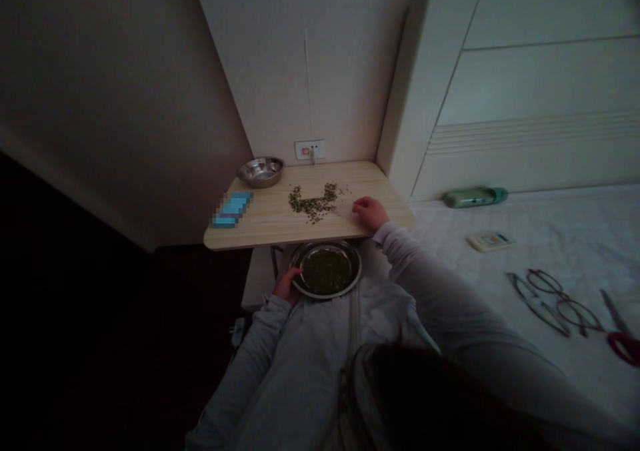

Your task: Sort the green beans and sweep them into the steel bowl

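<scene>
My left hand (287,285) grips the left rim of a round metal bowl (356,274) at my lap, just below the table's front edge. Small dark-green beans, which look like mung beans (327,272), cover its bottom. On the wooden table, more of these green beans (314,205) lie in a loose U-shaped spread. To the right of that spread my right hand (371,214) is low over the tabletop, its fingers drawn together; whatever is between them is too small to see.
A second metal bowl (261,172) stands at the table's (270,231) back left, behind a blurred blue phone-like object (233,209). On the bed at right lie a green bottle (475,197), a pale remote (491,241), glasses (565,297) and red-handled scissors (623,344). A socket (310,149) is on the wall.
</scene>
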The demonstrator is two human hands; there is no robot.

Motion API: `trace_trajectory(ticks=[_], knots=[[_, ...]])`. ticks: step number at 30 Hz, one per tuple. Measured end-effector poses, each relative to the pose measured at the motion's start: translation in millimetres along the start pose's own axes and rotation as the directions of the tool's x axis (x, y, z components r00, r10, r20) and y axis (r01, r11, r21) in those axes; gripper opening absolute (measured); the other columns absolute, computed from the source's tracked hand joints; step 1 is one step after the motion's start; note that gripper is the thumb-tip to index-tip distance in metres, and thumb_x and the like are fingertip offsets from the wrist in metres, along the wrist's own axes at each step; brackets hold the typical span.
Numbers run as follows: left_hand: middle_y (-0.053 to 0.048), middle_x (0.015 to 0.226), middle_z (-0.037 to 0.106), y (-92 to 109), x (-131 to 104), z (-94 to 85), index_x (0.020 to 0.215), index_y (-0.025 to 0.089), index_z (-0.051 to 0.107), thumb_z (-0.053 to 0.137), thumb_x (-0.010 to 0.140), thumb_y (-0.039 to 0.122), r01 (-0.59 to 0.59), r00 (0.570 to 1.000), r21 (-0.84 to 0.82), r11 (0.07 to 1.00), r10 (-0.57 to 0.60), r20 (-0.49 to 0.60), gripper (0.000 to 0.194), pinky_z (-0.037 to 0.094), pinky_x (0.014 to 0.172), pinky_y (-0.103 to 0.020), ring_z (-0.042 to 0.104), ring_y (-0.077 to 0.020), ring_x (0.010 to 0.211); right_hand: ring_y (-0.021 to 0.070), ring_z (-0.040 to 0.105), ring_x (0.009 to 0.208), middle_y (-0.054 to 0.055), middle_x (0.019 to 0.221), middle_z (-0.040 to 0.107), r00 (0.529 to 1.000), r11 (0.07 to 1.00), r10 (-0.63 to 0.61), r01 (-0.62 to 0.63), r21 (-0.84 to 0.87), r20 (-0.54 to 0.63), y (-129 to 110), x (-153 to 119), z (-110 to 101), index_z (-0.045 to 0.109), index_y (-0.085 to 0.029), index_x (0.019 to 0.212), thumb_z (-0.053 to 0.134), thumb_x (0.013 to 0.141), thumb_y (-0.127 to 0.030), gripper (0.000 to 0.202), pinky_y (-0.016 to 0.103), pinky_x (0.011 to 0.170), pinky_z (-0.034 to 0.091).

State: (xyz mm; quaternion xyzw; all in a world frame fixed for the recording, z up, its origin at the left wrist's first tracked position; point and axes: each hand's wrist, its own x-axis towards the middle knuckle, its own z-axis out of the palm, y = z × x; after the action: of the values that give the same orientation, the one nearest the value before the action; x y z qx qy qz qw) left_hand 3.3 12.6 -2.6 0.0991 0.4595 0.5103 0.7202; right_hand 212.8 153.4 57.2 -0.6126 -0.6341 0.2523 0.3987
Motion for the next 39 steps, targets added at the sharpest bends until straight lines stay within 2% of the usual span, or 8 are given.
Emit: trace_trajectory(ticks=[4,9,16,22,26,31,34,39], knots=[[-0.005,0.071,0.065,0,0,-0.4,0.085,0.011,0.057,0.044,0.059,0.012,0.014,1.0,-0.007,1.0,-0.014,0.014,0.029,0.042,0.076,-0.034,0.055,-0.0223,0.083,0.0084,0.046,0.055,0.001,0.063,0.055,1.0,0.998,0.012,-0.011,0.066,-0.015,2,4,2,0.054,-0.014,0.071,0.047,0.057,-0.026,0.02,0.025,0.059,0.038],[-0.006,0.07,0.064,-2,2,-2.1,0.083,0.011,0.058,0.044,0.058,0.012,-0.004,0.999,-0.027,1.0,0.005,0.042,0.028,0.042,0.076,-0.034,0.054,-0.0225,0.084,0.0081,0.047,0.056,0.001,0.064,0.056,0.995,0.995,-0.056,0.049,0.087,0.083,-11,0,15,0.054,-0.015,0.071,0.047,0.059,-0.026,0.018,0.024,0.059,0.038],[-0.004,0.068,0.064,-4,3,-3.2,0.075,0.015,0.058,0.048,0.056,0.013,-0.148,0.987,-0.011,0.989,0.147,-0.058,0.022,0.043,0.073,-0.034,0.054,-0.0236,0.085,0.0076,0.047,0.058,0.0,0.064,0.056,0.979,0.992,-0.114,0.102,0.079,0.169,-24,-5,30,0.054,-0.014,0.071,0.049,0.058,-0.022,0.015,0.022,0.06,0.037],[-0.002,0.075,0.063,-5,4,-3.9,0.082,0.017,0.055,0.051,0.054,0.011,-0.25,0.967,-0.024,0.968,0.248,-0.061,0.029,0.044,0.071,-0.032,0.055,-0.0212,0.083,0.0058,0.048,0.057,-0.001,0.061,0.055,0.963,0.975,-0.121,0.07,0.211,0.241,-25,-10,27,0.052,-0.014,0.069,0.048,0.059,-0.019,0.012,0.02,0.06,0.037],[-0.002,0.076,0.063,-6,4,-4.9,0.085,0.016,0.054,0.051,0.055,0.012,-0.25,0.966,-0.031,0.968,0.248,-0.07,0.031,0.044,0.07,-0.032,0.055,-0.0206,0.081,0.0059,0.047,0.056,-0.002,0.061,0.055,0.972,0.979,-0.11,0.071,0.189,0.206,-25,-10,27,0.052,-0.014,0.068,0.049,0.058,-0.019,0.012,0.021,0.06,0.037],[-0.004,0.077,0.063,-6,3,-3.6,0.088,0.015,0.054,0.05,0.056,0.013,-0.214,0.974,-0.038,0.976,0.211,-0.078,0.032,0.043,0.07,-0.033,0.055,-0.0211,0.082,0.0056,0.047,0.056,-0.001,0.06,0.056,0.949,0.968,-0.151,0.085,0.238,0.276,-27,-10,31,0.053,-0.014,0.067,0.048,0.059,-0.02,0.011,0.021,0.061,0.037],[-0.002,0.078,0.063,-5,2,-2.6,0.09,0.017,0.054,0.05,0.055,0.012,-0.23,0.971,-0.052,0.972,0.226,-0.083,0.035,0.044,0.07,-0.033,0.055,-0.0206,0.081,0.0056,0.048,0.056,-0.001,0.061,0.056,0.944,0.96,-0.157,0.077,0.268,0.291,-27,-10,31,0.053,-0.014,0.068,0.048,0.059,-0.02,0.011,0.021,0.061,0.037],[-0.003,0.071,0.063,-3,1,-0.1,0.081,0.014,0.057,0.049,0.055,0.012,-0.227,0.972,-0.043,0.973,0.223,-0.077,0.027,0.045,0.067,-0.032,0.056,-0.0205,0.078,0.0055,0.046,0.055,-0.002,0.06,0.055,0.942,0.971,-0.165,0.103,0.215,0.293,-29,-13,30,0.053,-0.014,0.067,0.048,0.058,-0.02,0.012,0.021,0.059,0.036]])
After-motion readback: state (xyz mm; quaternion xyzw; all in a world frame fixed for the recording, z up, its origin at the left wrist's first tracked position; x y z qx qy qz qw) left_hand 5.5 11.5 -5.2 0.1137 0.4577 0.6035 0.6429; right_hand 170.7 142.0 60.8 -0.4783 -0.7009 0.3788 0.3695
